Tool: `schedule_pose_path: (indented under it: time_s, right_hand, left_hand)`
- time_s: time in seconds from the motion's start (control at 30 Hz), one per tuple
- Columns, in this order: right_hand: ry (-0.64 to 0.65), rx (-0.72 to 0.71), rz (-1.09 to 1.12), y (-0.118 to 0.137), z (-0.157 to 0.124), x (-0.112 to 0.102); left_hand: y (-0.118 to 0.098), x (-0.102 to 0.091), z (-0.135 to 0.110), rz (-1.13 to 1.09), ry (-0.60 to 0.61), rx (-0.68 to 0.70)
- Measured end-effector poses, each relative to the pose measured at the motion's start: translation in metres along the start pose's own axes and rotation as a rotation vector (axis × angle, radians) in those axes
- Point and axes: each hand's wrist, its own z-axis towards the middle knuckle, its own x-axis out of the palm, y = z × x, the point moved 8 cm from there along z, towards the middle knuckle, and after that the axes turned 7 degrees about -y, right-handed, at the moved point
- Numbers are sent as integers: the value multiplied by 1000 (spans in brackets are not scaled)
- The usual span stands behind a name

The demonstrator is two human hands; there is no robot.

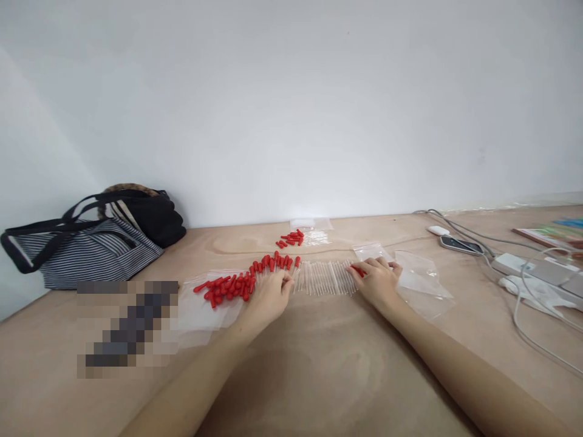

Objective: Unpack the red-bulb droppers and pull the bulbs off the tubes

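My left hand (272,294) is closed, its fingertips pinched at the glass tube of a red-bulbed dropper (297,261). Beside it, several droppers with red bulbs fitted (272,264) lie in a row, partly covered by the hand. A row of bare glass tubes (324,278) stretches between my two hands. At its right end my right hand (377,278) holds a red rubber bulb (358,271) at the fingertips, its other fingers curled. Left of my left hand, a pile of loose red bulbs (228,287) rests on a clear plastic bag (194,321).
Behind the rows lie more red bulbs (291,238) and glass tubes (317,237). Flat plastic bags (421,276) are right of my right hand. A striped bag (100,252) stands at the left, cables and a power strip (510,264) at the right. A wall closes off the back.
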Motion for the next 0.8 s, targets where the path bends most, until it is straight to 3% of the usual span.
schedule_pose_path:
  time_s: [0.13,0.27,0.6,0.8]
  right_hand:
    - [172,56,-116,-18,-5,20]
    - [127,53,-117,-18,-4,16]
    - [47,31,-65,-9,-1,7]
    - [40,10,-72,-8,-1,7]
  left_hand:
    - [-2,16,28,37,13,-72]
    - [-4,31,43,72,50,-112]
    - [-3,45,61,169,56,-166]
    - [5,37,59,203,26,-163]
